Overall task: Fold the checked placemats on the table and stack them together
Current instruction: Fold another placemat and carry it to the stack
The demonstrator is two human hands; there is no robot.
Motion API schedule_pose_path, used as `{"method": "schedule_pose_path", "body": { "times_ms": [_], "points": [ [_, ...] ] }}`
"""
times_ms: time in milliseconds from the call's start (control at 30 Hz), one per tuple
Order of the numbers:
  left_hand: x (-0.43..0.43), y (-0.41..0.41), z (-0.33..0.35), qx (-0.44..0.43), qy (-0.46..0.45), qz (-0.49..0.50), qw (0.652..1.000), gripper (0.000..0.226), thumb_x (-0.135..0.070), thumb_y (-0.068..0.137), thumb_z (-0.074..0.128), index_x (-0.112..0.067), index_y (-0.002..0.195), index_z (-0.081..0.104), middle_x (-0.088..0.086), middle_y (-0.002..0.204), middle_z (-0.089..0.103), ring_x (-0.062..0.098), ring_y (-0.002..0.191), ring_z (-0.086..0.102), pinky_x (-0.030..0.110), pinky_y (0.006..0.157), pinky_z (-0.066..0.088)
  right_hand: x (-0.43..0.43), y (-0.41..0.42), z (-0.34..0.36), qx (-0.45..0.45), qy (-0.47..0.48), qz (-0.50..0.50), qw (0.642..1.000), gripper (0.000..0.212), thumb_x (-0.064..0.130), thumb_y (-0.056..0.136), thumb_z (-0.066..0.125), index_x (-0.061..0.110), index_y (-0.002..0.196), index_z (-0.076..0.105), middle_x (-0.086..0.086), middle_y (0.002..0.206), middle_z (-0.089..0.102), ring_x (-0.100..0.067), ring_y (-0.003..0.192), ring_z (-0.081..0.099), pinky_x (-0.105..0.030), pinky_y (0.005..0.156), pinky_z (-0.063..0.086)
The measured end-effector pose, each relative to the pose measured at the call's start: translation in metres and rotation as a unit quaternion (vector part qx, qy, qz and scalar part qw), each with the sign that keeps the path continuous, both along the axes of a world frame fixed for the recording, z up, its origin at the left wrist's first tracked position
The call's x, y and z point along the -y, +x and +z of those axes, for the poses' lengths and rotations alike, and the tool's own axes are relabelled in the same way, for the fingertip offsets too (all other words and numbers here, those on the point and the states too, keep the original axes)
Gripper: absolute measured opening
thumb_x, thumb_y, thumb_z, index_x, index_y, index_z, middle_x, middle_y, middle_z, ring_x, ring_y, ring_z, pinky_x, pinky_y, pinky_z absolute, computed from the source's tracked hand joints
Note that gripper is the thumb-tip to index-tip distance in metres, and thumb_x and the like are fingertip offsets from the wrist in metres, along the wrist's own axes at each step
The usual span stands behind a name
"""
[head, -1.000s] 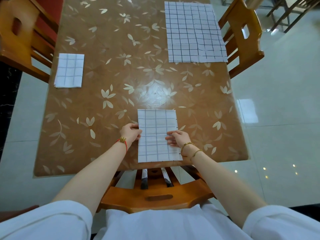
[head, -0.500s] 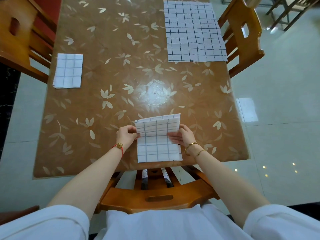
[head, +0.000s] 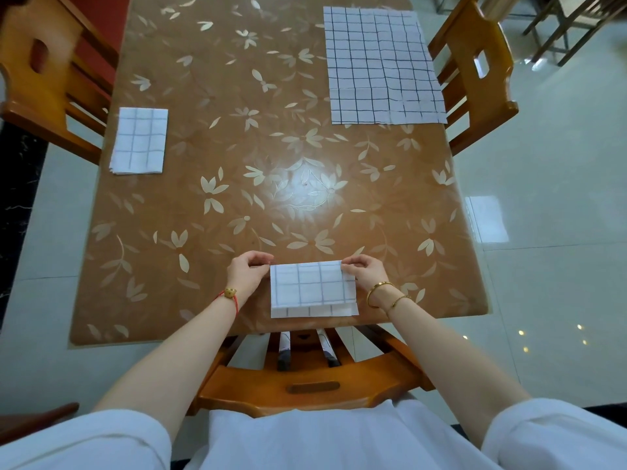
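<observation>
A white checked placemat (head: 312, 289) lies at the near edge of the table, folded over toward me so its top layer stops just short of the bottom layer's near edge. My left hand (head: 247, 272) pinches its far left corner. My right hand (head: 364, 270) pinches its far right corner. A folded placemat stack (head: 139, 140) sits at the table's left side. An unfolded checked placemat (head: 381, 64) lies flat at the far right.
The brown table (head: 264, 157) has a glossy leaf-patterned cover. Wooden chairs stand at the left (head: 44, 69), at the right (head: 475, 66) and right in front of me (head: 305, 388). Shiny white floor tiles surround the table.
Both hands lifted the far half of the near placemat and brought it over toward me. It now lies about half as deep, with my hands at the fold's corners.
</observation>
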State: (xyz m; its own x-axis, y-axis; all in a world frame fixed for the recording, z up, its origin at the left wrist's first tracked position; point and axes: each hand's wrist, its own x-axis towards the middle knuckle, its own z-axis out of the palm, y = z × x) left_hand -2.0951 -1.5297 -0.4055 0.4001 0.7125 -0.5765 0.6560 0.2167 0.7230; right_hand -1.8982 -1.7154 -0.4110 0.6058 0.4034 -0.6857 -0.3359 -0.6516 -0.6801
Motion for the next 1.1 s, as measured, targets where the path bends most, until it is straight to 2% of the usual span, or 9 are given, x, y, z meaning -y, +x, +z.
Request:
{"method": "schedule_pose_path", "body": {
  "times_ms": [133, 200, 367, 567, 700, 833, 900, 1000, 1100],
  "points": [
    [0.002, -0.001, 0.001, 0.032, -0.044, 0.044, 0.998, 0.019, -0.002, 0.094, 0.059, -0.019, 0.095, 0.067, 0.008, 0.106, 0.069, 0.019, 0.098, 0.070, 0.030, 0.082, 0.060, -0.001, -0.004, 0.002, 0.045, -0.009, 0.007, 0.999, 0.014, 0.014, 0.080, 0.073, 0.018, 0.089, 0.064, -0.003, 0.108, 0.065, -0.019, 0.106, 0.058, -0.031, 0.086, 0.046],
    [0.003, -0.004, -0.001, 0.029, -0.037, 0.033, 0.998, 0.018, -0.005, 0.092, 0.063, -0.022, 0.094, 0.068, 0.003, 0.103, 0.070, 0.018, 0.099, 0.069, 0.033, 0.086, 0.059, -0.001, -0.004, 0.001, 0.076, -0.016, 0.034, 0.996, 0.018, 0.014, 0.080, 0.072, 0.021, 0.092, 0.060, -0.001, 0.109, 0.064, -0.018, 0.105, 0.058, -0.034, 0.090, 0.049],
    [0.007, -0.010, -0.003, 0.014, -0.021, -0.004, 1.000, 0.017, -0.020, 0.083, 0.077, -0.027, 0.096, 0.070, -0.007, 0.099, 0.072, 0.013, 0.102, 0.065, 0.039, 0.094, 0.054, 0.002, -0.009, 0.001, 0.105, -0.026, 0.114, 0.988, 0.040, 0.012, 0.082, 0.069, 0.021, 0.117, 0.053, 0.005, 0.114, 0.060, -0.015, 0.098, 0.061, -0.034, 0.091, 0.054],
    [0.010, -0.010, -0.001, 0.032, -0.020, -0.010, 0.999, 0.024, -0.017, 0.083, 0.077, -0.027, 0.103, 0.067, -0.007, 0.105, 0.070, 0.014, 0.105, 0.064, 0.038, 0.095, 0.055, 0.001, -0.016, 0.001, 0.138, -0.040, 0.125, 0.982, 0.043, 0.008, 0.087, 0.063, 0.019, 0.126, 0.048, 0.001, 0.124, 0.057, -0.018, 0.105, 0.058, -0.038, 0.097, 0.051],
    [0.012, -0.009, 0.002, 0.039, -0.016, -0.016, 0.999, 0.027, -0.012, 0.087, 0.073, -0.023, 0.110, 0.065, -0.005, 0.108, 0.067, 0.014, 0.104, 0.065, 0.028, 0.085, 0.057, 0.000, -0.020, 0.000, 0.152, -0.050, 0.123, 0.979, 0.044, 0.007, 0.087, 0.062, 0.019, 0.127, 0.047, -0.001, 0.129, 0.057, -0.020, 0.111, 0.057, -0.040, 0.100, 0.049],
    [0.012, -0.011, 0.004, 0.010, 0.049, -0.092, 0.994, 0.026, -0.012, 0.089, 0.070, -0.023, 0.112, 0.066, -0.007, 0.111, 0.066, 0.001, 0.095, 0.060, 0.017, 0.078, 0.050, 0.000, -0.022, 0.001, 0.190, -0.090, 0.168, 0.963, 0.047, 0.014, 0.087, 0.062, 0.022, 0.129, 0.044, -0.002, 0.128, 0.060, -0.023, 0.106, 0.062, -0.040, 0.091, 0.055],
    [0.013, -0.012, 0.004, 0.000, 0.090, -0.138, 0.986, 0.026, -0.011, 0.087, 0.071, -0.021, 0.111, 0.066, -0.006, 0.112, 0.064, 0.002, 0.094, 0.060, 0.012, 0.074, 0.047, -0.001, -0.024, 0.002, 0.206, -0.110, 0.191, 0.953, 0.049, 0.017, 0.087, 0.062, 0.021, 0.132, 0.041, -0.003, 0.126, 0.061, -0.023, 0.104, 0.063, -0.040, 0.087, 0.056],
    [0.017, -0.014, 0.001, -0.022, 0.151, -0.214, 0.965, 0.034, -0.011, 0.085, 0.073, -0.021, 0.116, 0.065, -0.003, 0.119, 0.061, 0.012, 0.104, 0.059, 0.030, 0.088, 0.056, -0.003, -0.027, 0.004, 0.258, -0.149, 0.239, 0.924, 0.050, 0.018, 0.087, 0.059, 0.016, 0.133, 0.040, -0.005, 0.125, 0.057, -0.024, 0.102, 0.061, -0.036, 0.082, 0.054],
    [0.022, -0.017, 0.000, -0.069, 0.198, -0.268, 0.941, 0.046, -0.020, 0.088, 0.071, -0.023, 0.132, 0.058, -0.005, 0.135, 0.052, 0.016, 0.126, 0.047, 0.043, 0.103, 0.049, -0.004, -0.030, 0.006, 0.332, -0.184, 0.290, 0.879, 0.048, 0.023, 0.086, 0.063, 0.012, 0.128, 0.042, -0.009, 0.121, 0.048, -0.023, 0.099, 0.053, -0.031, 0.083, 0.050]
  ]
}}
